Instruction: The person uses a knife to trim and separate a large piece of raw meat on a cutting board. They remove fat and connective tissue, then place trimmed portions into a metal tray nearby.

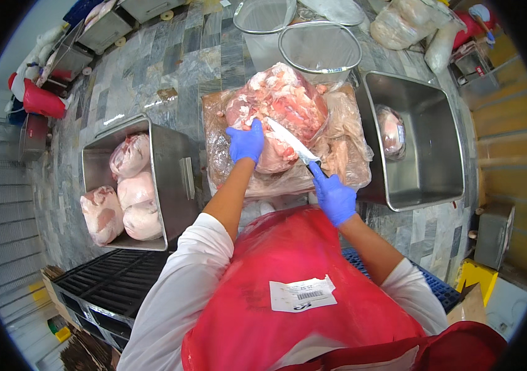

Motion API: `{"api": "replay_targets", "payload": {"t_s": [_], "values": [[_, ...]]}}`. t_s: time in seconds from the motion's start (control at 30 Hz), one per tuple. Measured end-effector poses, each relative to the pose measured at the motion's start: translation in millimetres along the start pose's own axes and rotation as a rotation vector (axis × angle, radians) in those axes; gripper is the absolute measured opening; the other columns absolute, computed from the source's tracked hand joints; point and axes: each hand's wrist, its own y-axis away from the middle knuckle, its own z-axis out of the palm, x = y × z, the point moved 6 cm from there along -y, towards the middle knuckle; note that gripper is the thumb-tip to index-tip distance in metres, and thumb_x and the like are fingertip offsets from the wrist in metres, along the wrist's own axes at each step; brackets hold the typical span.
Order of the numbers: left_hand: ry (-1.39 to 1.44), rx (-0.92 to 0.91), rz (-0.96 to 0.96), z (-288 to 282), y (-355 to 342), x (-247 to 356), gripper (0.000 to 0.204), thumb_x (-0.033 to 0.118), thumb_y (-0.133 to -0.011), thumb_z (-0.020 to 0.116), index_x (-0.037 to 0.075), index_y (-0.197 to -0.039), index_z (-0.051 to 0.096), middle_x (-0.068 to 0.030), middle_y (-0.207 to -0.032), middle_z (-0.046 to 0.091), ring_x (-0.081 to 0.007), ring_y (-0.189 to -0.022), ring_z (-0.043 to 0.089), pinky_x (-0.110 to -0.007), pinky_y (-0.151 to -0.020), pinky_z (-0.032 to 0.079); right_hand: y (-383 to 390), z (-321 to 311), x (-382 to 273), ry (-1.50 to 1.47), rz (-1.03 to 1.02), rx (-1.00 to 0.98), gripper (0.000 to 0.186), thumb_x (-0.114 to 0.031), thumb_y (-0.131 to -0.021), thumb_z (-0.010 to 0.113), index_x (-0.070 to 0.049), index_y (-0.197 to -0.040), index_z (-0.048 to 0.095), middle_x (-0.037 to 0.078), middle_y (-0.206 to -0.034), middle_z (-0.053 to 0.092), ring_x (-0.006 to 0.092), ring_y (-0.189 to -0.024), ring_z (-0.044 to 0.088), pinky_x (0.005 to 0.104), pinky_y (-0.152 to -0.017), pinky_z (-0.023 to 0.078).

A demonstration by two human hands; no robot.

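Observation:
In the centre a large piece of raw pink meat with white fat (282, 102) rests on a plastic-covered board (347, 130), over loose, crumpled plastic. My left hand (246, 141), in a blue glove, grips the meat's lower left side. My right hand (336, 196), also gloved in blue, is closed on the black handle of a long knife (294, 142), whose blade lies angled up and left across the meat, its tip close to my left fingers. How deep the edge sits in the meat I cannot tell.
Left, a steel tub (177, 185) holds several meat pieces; right, another (436, 154) holds one wrapped piece. Lined bins (319, 49) stand beyond the board. Black crates (96, 278) are at lower left. Co-workers in red aprons appear at upper left (43, 99) and upper right (467, 28).

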Motion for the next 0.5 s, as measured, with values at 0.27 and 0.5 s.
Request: {"api": "replay_targets", "payload": {"t_s": [0.27,0.5], "values": [[-0.032,-0.021,0.017,-6.2,1.8,-0.1,0.098,0.067,-0.087,0.063,-0.011,-0.136,0.031,-0.0429,-0.122,0.063,-0.0541,-0.116,0.065,-0.053,-0.103,0.050,3.4,44.7,2.2,-0.253,-0.001,0.263,0.052,-0.032,-0.099,0.068,-0.039,-0.150,0.056,0.012,-0.070,0.056,0.0324,-0.051,0.060,0.0494,-0.048,0.051],[-0.038,-0.039,0.052,-0.6,-5.6,-3.5,0.100,0.069,-0.088,0.061,-0.013,-0.137,0.031,-0.0418,-0.126,0.062,-0.0524,-0.119,0.064,-0.051,-0.105,0.049,0.5,51.8,5.5,-0.820,0.108,0.093,0.052,-0.024,-0.100,0.069,-0.024,-0.151,0.057,0.017,-0.108,0.075,0.0322,-0.086,0.076,0.0416,-0.078,0.060]]}}
